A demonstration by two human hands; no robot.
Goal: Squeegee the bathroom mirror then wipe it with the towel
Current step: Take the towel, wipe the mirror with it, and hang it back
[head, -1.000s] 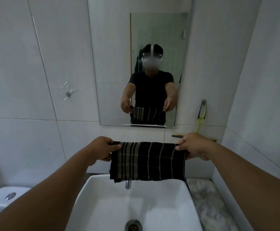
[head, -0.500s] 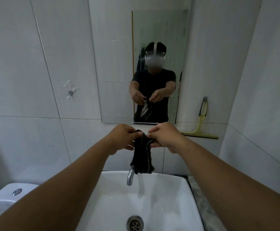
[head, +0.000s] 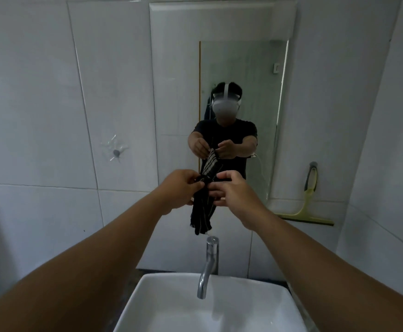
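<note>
A black towel with pale stripes [head: 201, 215] hangs folded in a narrow bunch in front of the mirror's lower edge, above the tap. My left hand [head: 180, 189] pinches its top. My right hand [head: 231, 189] is beside it with fingers spread, its fingertips touching the cloth. The mirror [head: 176, 80] is fixed to the white tiled wall and reflects me and the towel. A yellow-green squeegee [head: 307, 207] with a dark grey handle hangs on a wall hook to the right of the mirror, apart from both hands.
A white basin [head: 255, 305] sits below, with a chrome tap [head: 209, 264] at its back edge. A small hook [head: 116, 152] is on the left wall tile. A side wall closes in on the right.
The towel went from stretched wide between both hands to folded into a narrow bunch, and both hands have risen toward the mirror. My right hand's fingers have opened. The view tilted upward.
</note>
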